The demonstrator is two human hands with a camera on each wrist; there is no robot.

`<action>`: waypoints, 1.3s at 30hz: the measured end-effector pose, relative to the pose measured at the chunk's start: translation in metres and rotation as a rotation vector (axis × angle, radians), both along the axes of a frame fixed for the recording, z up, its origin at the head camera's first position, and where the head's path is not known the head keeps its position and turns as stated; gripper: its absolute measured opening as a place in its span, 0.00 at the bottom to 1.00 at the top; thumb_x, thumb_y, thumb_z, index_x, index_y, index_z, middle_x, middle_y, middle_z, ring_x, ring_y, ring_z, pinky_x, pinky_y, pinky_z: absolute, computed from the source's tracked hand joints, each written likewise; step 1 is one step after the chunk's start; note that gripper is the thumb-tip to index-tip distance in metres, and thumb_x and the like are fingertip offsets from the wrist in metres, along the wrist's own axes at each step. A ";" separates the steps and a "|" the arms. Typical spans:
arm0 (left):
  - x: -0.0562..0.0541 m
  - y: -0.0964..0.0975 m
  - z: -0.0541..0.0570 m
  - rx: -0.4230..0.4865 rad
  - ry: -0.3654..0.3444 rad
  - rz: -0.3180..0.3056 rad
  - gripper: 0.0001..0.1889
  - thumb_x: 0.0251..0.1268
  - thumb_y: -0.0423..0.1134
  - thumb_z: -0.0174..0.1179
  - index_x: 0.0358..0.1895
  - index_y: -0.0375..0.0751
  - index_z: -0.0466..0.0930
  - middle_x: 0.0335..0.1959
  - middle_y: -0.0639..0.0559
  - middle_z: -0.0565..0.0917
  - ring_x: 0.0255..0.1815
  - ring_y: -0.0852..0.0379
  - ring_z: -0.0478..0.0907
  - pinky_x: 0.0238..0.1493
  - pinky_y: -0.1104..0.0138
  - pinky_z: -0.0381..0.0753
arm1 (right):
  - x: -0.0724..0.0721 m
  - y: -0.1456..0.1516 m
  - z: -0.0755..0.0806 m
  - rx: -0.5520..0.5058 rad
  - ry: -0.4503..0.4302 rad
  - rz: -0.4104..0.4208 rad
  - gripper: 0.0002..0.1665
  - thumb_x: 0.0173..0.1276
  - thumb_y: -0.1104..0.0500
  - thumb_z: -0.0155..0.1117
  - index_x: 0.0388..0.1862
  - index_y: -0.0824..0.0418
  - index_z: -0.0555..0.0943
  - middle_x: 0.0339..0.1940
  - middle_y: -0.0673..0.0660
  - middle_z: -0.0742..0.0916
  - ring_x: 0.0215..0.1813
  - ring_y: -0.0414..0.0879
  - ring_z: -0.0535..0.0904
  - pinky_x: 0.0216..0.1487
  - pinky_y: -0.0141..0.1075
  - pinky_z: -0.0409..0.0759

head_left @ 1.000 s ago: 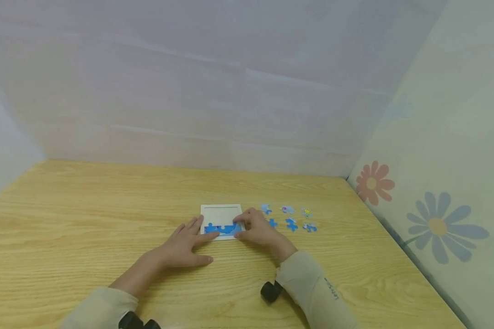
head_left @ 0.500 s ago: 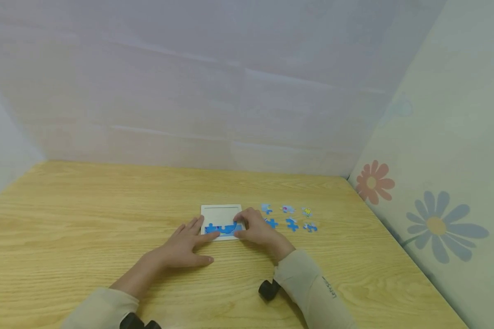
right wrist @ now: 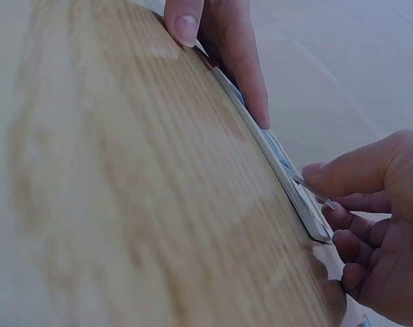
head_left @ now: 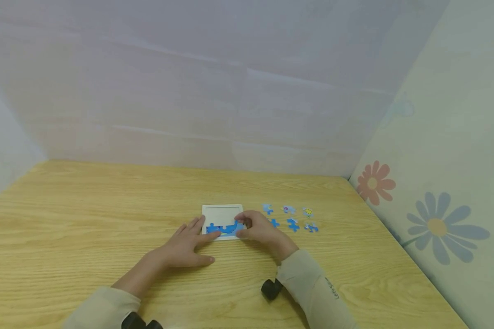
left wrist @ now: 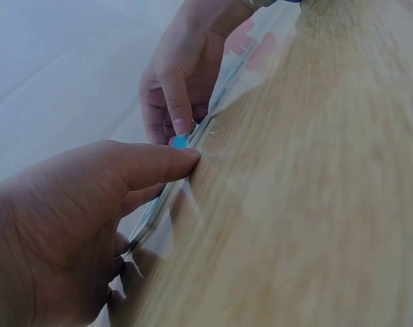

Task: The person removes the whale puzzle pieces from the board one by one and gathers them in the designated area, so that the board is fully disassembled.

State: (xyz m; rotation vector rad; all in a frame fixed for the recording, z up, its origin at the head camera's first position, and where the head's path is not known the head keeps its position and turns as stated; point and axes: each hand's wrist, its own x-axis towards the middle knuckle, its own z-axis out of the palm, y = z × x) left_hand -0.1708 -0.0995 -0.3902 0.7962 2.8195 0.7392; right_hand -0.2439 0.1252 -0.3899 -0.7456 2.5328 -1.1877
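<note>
With the white tray [head_left: 222, 214] taken as the dial's centre and the far table edge as twelve, a pale backdrop [head_left: 189, 91] stands at twelve. Wood-grained table [head_left: 107, 192] beneath everything. Pale panel [head_left: 469, 137] at three, printed with a blue flower [head_left: 437, 227] and a smaller red one.

Cream sleeves [head_left: 313, 288] at four and eight, a black device [head_left: 270, 289] by the right cuff.

Left hand [head_left: 183, 246] at eight: fingers spread, thumb out toward five, well clear of them; fingertips on the tray's nine o'clock rim, index over its near edge. Right hand [head_left: 261, 228] just past three, thumb and fingers pinching one thin puzzle piece [right wrist: 319, 192]; whether it is seated, cannot tell.

Tray flat on the table, between the hands. Joined blue pieces [head_left: 229, 229] line its six o'clock side, partly under the left index; bare base toward twelve.

Smallest: loose pieces [head_left: 293, 224] on the table at three, two rows, the nearest partly behind the right hand; one shows a yellow sun [head_left: 308, 212].
</note>
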 end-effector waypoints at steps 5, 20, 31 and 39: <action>-0.001 0.001 -0.002 -0.010 -0.005 0.001 0.32 0.52 0.58 0.53 0.62 0.51 0.63 0.64 0.32 0.43 0.64 0.39 0.37 0.57 0.45 0.38 | -0.001 0.003 0.000 0.031 0.034 0.044 0.20 0.51 0.67 0.64 0.46 0.67 0.75 0.35 0.55 0.76 0.31 0.44 0.65 0.33 0.33 0.67; -0.004 0.004 -0.006 -0.008 0.007 0.004 0.32 0.52 0.57 0.53 0.62 0.50 0.63 0.64 0.31 0.44 0.64 0.38 0.37 0.57 0.45 0.39 | -0.002 0.006 0.001 0.094 0.104 0.108 0.20 0.55 0.67 0.61 0.48 0.68 0.75 0.34 0.56 0.75 0.32 0.45 0.65 0.35 0.36 0.67; -0.007 0.005 -0.010 -0.009 0.017 0.005 0.32 0.52 0.57 0.54 0.61 0.50 0.63 0.64 0.31 0.44 0.64 0.39 0.37 0.57 0.45 0.39 | -0.005 0.008 -0.004 0.115 0.097 0.113 0.19 0.57 0.66 0.59 0.49 0.67 0.74 0.35 0.56 0.74 0.31 0.45 0.64 0.35 0.35 0.67; -0.008 0.005 -0.014 -0.011 0.024 0.004 0.32 0.52 0.57 0.54 0.61 0.50 0.63 0.64 0.31 0.45 0.64 0.39 0.38 0.57 0.45 0.39 | 0.001 0.006 0.003 0.109 0.103 0.127 0.18 0.58 0.69 0.56 0.49 0.71 0.73 0.32 0.60 0.74 0.30 0.46 0.63 0.33 0.36 0.64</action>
